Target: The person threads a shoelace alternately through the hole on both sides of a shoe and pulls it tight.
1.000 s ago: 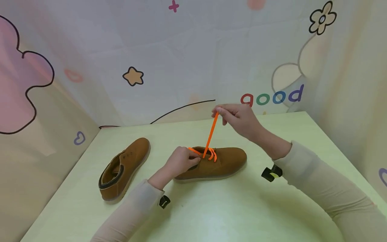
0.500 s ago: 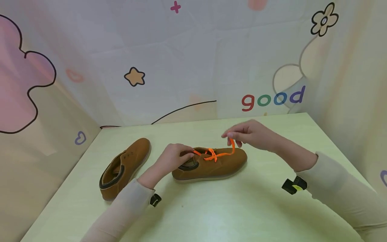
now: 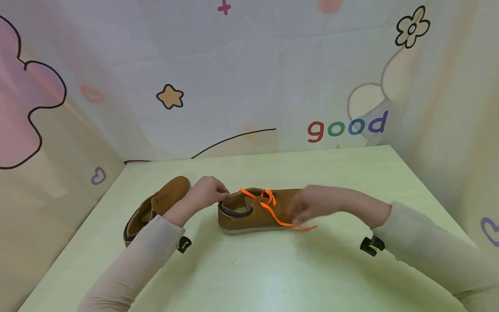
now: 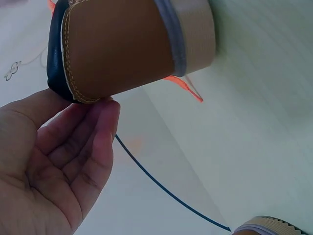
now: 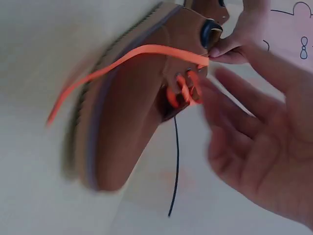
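A brown shoe (image 3: 241, 223) sits on the table with its toe to the right. Orange shoelace (image 3: 274, 216) runs through its eyelets; one end trails over the side onto the table, the other lies across the opening. My left hand (image 3: 204, 190) pinches the heel collar; in the left wrist view, thumb and fingers meet at the rim of the shoe's heel (image 4: 117, 44). Beside the toe, my right hand (image 3: 313, 203) has loosely bent fingers and holds nothing. The right wrist view shows that hand (image 5: 264, 147) blurred, apart from the hanging lace (image 5: 146, 49).
A second brown shoe (image 3: 173, 193), its eyelets without lace, stands at the left, partly behind my left forearm. The pale green table (image 3: 249, 277) reaches back to a printed curtain (image 3: 234, 86), which also closes off both sides.
My right hand held the lace up, brought it down to the right and has let it go over the shoe's side. My left hand moved from the lace to the heel.
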`<move>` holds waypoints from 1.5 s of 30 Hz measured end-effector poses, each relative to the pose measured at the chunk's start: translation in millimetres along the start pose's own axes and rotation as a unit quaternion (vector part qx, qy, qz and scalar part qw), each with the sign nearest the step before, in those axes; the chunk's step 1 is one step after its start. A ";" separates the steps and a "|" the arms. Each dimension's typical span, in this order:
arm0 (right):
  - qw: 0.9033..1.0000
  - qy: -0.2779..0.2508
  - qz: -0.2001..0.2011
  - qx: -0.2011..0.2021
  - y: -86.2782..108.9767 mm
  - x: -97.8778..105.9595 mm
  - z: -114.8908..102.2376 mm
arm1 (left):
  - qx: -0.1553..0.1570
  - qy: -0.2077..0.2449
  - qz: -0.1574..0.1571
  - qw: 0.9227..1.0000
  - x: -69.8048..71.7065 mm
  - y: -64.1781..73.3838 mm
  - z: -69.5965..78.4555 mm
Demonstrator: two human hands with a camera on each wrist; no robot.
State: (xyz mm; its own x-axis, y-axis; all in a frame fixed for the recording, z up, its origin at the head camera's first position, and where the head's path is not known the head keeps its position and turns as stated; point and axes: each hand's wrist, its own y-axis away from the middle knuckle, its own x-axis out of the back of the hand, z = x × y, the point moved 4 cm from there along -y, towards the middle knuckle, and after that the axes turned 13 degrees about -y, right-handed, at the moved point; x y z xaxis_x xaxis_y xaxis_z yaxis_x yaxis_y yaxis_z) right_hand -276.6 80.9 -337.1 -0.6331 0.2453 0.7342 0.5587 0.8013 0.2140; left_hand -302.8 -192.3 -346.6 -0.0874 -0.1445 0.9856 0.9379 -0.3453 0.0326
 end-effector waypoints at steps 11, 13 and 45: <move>0.995 0.000 0.098 -0.007 -132.1 3.6 -14.9 | 0.006 -0.017 -0.007 1.000 4.9 -3.6 4.4; 0.990 -0.061 0.127 -0.004 -135.5 6.1 -13.6 | 0.002 -0.022 -0.006 1.000 3.9 -3.4 4.8; 0.843 -0.443 0.303 -0.032 -41.7 75.5 -13.2 | -0.013 -0.078 -0.036 0.996 13.6 -19.5 12.8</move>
State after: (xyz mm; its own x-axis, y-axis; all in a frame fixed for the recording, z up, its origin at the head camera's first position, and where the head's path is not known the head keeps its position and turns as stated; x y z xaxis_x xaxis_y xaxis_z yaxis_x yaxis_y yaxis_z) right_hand -340.6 58.8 -282.1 -0.3565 0.9333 -0.0422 0.9334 0.3577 0.0269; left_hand -317.9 -175.7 -331.8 -0.0989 0.0266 0.9947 0.9220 -0.3737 0.1017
